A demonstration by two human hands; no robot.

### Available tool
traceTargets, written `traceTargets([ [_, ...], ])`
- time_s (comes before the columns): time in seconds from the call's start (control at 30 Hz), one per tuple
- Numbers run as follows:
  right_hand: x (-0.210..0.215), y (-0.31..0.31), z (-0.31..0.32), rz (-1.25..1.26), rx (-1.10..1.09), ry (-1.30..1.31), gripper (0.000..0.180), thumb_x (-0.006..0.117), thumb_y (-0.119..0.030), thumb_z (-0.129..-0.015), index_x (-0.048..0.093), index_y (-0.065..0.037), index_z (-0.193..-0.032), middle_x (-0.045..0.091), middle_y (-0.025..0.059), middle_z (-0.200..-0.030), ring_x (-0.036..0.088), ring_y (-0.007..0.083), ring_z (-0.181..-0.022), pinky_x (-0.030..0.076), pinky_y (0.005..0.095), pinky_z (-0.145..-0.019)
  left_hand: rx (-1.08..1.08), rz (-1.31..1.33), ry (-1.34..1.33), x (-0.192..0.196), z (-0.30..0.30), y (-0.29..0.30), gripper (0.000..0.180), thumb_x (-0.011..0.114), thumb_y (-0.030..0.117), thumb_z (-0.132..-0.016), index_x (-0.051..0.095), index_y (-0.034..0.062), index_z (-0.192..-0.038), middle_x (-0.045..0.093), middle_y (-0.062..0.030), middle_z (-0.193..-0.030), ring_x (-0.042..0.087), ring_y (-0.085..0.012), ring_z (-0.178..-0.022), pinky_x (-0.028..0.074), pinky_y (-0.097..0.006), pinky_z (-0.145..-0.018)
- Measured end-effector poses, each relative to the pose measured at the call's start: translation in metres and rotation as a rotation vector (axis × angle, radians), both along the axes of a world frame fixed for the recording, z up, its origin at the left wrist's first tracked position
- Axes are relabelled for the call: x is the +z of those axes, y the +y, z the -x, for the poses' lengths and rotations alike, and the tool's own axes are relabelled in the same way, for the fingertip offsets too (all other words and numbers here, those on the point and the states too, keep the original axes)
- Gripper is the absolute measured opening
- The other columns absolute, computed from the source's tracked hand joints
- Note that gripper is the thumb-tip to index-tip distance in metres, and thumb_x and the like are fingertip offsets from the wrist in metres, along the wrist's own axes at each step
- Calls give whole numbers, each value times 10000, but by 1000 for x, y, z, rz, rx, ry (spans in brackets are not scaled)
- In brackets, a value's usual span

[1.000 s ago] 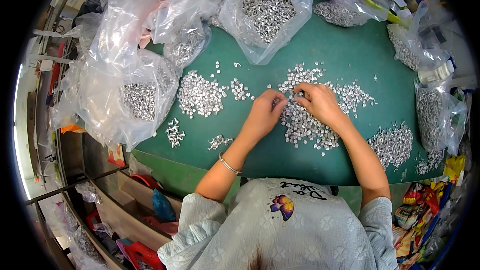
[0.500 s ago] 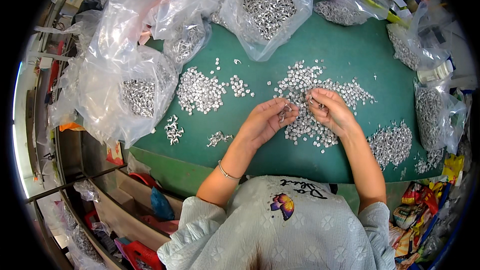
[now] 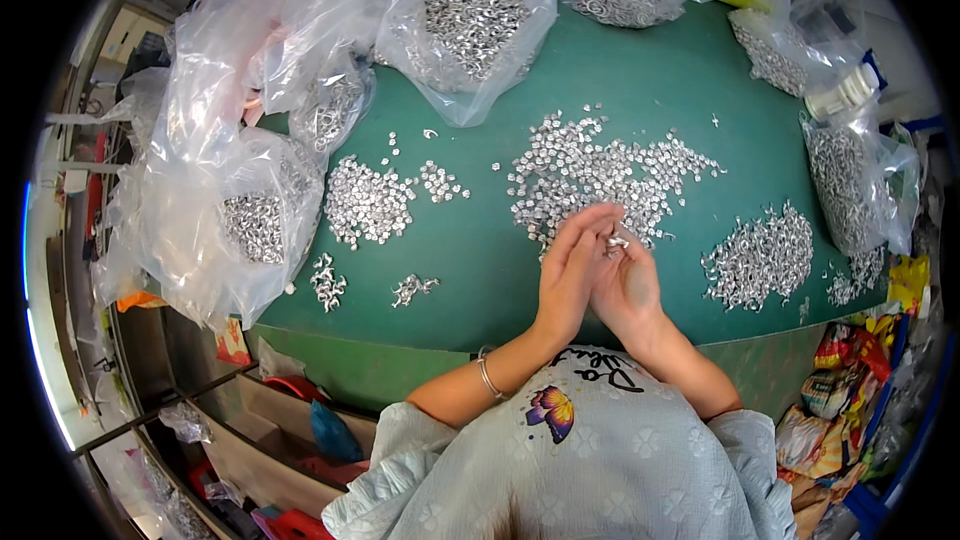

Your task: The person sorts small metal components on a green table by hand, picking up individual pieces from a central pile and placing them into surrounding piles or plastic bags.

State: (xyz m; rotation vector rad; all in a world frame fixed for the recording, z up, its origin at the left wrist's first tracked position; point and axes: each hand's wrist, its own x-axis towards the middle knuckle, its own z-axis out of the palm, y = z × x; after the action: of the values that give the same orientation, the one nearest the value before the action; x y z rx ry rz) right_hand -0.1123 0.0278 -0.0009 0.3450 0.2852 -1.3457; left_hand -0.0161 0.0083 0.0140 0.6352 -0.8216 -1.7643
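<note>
My left hand [image 3: 570, 275] and my right hand [image 3: 632, 285] are cupped together at the near edge of a pile of small chunky silver metal pieces [image 3: 580, 175]. A few small curved silver metal pieces [image 3: 617, 241] show between the two hands, near the right fingers. The left hand's fingers are long and close together, leaning against the right hand; the right hand's fingers are partly hidden behind them. How many pieces they enclose I cannot tell. A second pile of chunky pieces [image 3: 368, 202] lies to the left, with two small heaps of curved pieces [image 3: 326, 283] nearer me.
On the green table [image 3: 480, 270] a heap of curved pieces [image 3: 760, 258] lies at right. Clear plastic bags of metal parts stand behind [image 3: 475, 25], at left [image 3: 255, 225] and at right [image 3: 842, 180]. Drawers [image 3: 270, 430] and colourful packets [image 3: 840, 370] flank me below the table.
My hands have come together and drawn nearer to me; before, they were apart over the pile, each with curved pieces in its fingers. The whole view has shifted slightly.
</note>
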Motion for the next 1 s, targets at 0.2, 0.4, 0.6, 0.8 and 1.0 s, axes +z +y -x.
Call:
traceTargets([
  [0.2, 14, 7, 6, -43, -53, 223, 309, 397, -232, -957, 474, -30, -1177, 520, 78, -1154, 490, 191, -1097, 375, 339, -981, 53, 11, -86, 16, 3, 5, 266, 474, 11, -883, 487, -54, -1141, 492, -174, -1210, 452, -265, -1178, 348, -372, -1008],
  [0.4, 27, 9, 10, 37, -53, 366, 410, 332, -274, -972, 440, 25, -1232, 483, 147, -1237, 447, 269, -1179, 363, 369, -1001, 176, 649, -966, 22, -6, 15, 229, 666, -25, -717, 595, 30, -927, 527, -102, -957, 514, -240, -921, 422, -359, -796],
  [0.6, 31, 14, 9, 97, -60, 528, 427, 306, -284, -975, 430, 25, -1241, 471, 155, -1257, 443, 284, -1187, 355, 382, -1010, 16, 783, -1179, 24, -7, 12, 227, 717, 8, -656, 609, 39, -853, 506, -61, -831, 493, -246, -804, 407, -349, -703],
  [0.8, 27, 18, 16, 27, -133, 501, 386, 399, -296, -945, 493, 15, -1154, 542, 137, -1138, 499, 261, -1097, 392, 392, -934, 42, 638, -948, 28, -3, 13, 161, 686, -13, -698, 608, 31, -832, 536, -61, -782, 525, -183, -717, 420, -268, -631],
  [1.0, 13, 40, 104, -65, -288, 1346, 158, 516, -49, -891, 597, 4, -1016, 593, 75, -926, 553, 138, -807, 434, 240, -664, 196, 443, -1105, 20, -53, 10, 109, 664, 5, -751, 607, 41, -837, 589, -27, -788, 503, -98, -658, 381, -231, -579],
])
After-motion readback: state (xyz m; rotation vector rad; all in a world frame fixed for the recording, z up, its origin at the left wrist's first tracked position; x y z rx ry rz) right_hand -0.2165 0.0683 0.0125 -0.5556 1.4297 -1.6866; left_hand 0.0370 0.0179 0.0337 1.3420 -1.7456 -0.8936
